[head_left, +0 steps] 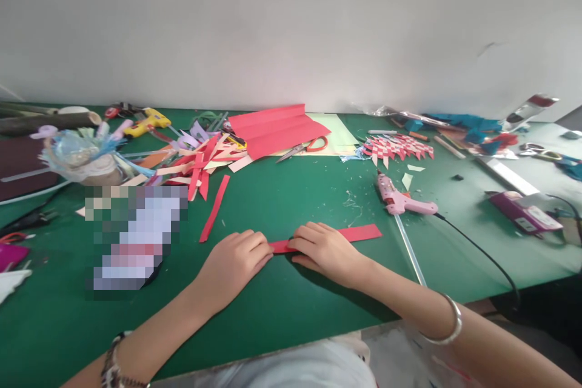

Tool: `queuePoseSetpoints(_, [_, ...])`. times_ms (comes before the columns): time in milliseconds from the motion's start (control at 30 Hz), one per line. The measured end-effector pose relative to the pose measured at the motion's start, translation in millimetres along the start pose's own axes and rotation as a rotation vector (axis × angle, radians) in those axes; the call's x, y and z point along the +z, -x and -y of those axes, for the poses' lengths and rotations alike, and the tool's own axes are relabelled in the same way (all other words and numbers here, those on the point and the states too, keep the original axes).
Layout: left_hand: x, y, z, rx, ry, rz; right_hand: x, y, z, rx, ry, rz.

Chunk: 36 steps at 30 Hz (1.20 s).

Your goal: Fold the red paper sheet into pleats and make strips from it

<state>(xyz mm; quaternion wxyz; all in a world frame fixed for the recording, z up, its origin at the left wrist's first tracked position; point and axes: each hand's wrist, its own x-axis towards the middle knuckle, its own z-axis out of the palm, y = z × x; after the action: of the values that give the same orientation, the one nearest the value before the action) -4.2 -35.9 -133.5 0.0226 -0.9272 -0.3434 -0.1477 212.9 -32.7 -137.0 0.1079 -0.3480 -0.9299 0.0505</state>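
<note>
A long red paper strip (359,233) lies flat on the green table (291,303) in front of me. My left hand (234,260) rests on its left end with curled fingers pressed down. My right hand (325,248) lies over the strip's middle, fingers bent and pinching the paper against the table. The strip's right end sticks out past my right hand. Another loose red strip (214,208) lies just beyond my left hand.
A pink glue gun (402,197) with a black cord lies right of my hands. Red-handled scissors (304,147) rest on folded red paper (275,127). A pile of red and pink strips (200,163), a woven paper piece (398,147), a yellow glue gun (148,122) and clutter line the back.
</note>
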Motion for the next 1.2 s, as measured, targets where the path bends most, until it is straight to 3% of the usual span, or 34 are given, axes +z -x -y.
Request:
queuePoseSetpoints(500, [-0.7,15,9,-0.311,0.254,-0.003,3,-7,2,0.149,-0.145,-0.041])
queuePoseSetpoints(800, [2.8,15,6,-0.227,0.213,-0.026,9,-16,19,0.021,0.016,-0.007])
queuePoseSetpoints(1200, [-0.2,33,16,-0.358,0.253,-0.076,9,-30,19,0.172,-0.104,0.042])
